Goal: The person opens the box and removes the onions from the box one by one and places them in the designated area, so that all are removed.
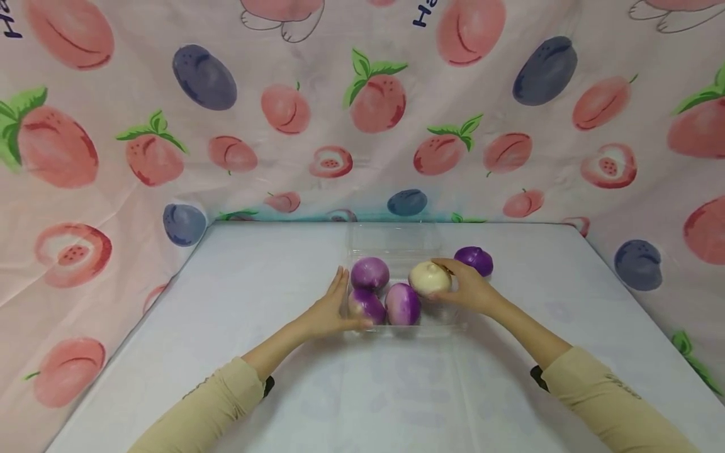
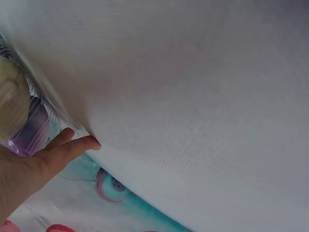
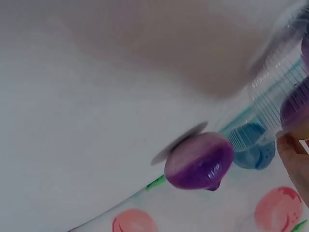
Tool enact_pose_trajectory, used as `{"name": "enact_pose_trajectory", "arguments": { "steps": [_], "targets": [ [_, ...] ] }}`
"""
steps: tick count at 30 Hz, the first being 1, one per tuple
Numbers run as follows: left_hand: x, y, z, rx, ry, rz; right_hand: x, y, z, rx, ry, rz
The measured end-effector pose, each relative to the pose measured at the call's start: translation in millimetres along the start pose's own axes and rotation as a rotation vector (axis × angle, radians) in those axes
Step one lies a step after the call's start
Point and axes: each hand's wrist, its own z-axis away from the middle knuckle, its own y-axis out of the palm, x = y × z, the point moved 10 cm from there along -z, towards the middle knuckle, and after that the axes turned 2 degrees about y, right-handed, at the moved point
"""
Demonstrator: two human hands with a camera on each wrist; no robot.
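Observation:
A clear plastic box [image 1: 433, 327] with its lid [image 1: 392, 238] lifted back stands mid-table. Three purple onions sit at its left and middle: one at the back [image 1: 370, 272], one in front of it [image 1: 368, 307], and one beside that [image 1: 403, 304]. My right hand [image 1: 469, 289] holds a pale onion [image 1: 429, 278] over the right half of the box, thumb and fingers around its sides. Along the box's left wall lies my left hand [image 1: 325, 316], fingers straight, thumb reaching along the front edge. In the left wrist view, the left-hand fingers [image 2: 72, 147] touch the box's outside.
Right of the box, behind my right hand, another purple onion [image 1: 474, 260] lies on the white table [image 1: 266, 277]; the right wrist view shows this loose onion [image 3: 200, 162] closer. A fruit-printed cloth [image 1: 334, 126] hangs behind the table.

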Motion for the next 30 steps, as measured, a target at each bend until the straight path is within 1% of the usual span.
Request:
{"name": "enact_pose_trajectory", "arguments": {
  "steps": [8,11,15,18,22,30],
  "targets": [
    [-0.6,-0.4,0.6,-0.014,0.016,0.002,-4.5,-15.1,5.8,0.018,0.022,-0.051],
    [0.3,0.8,1.6,-0.003,0.008,0.0,-6.8,-22.4,10.3,-0.002,0.023,-0.06],
    [0.6,0.6,1.6,-0.005,0.008,-0.007,-6.8,-35.1,16.4,-0.025,-0.003,-0.056],
    [-0.1,0.0,1.3,-0.01,0.007,-0.009,-7.0,-43.5,21.2,-0.012,-0.012,-0.07],
    [-0.8,-0.5,1.0,-0.016,0.009,-0.008,-12.6,-52.0,27.4,0.006,0.011,-0.084],
    [-0.2,-0.4,0.6,-0.024,0.008,-0.004,-24.2,-63.7,40.1,-0.007,0.02,-0.049]
  ]
}}
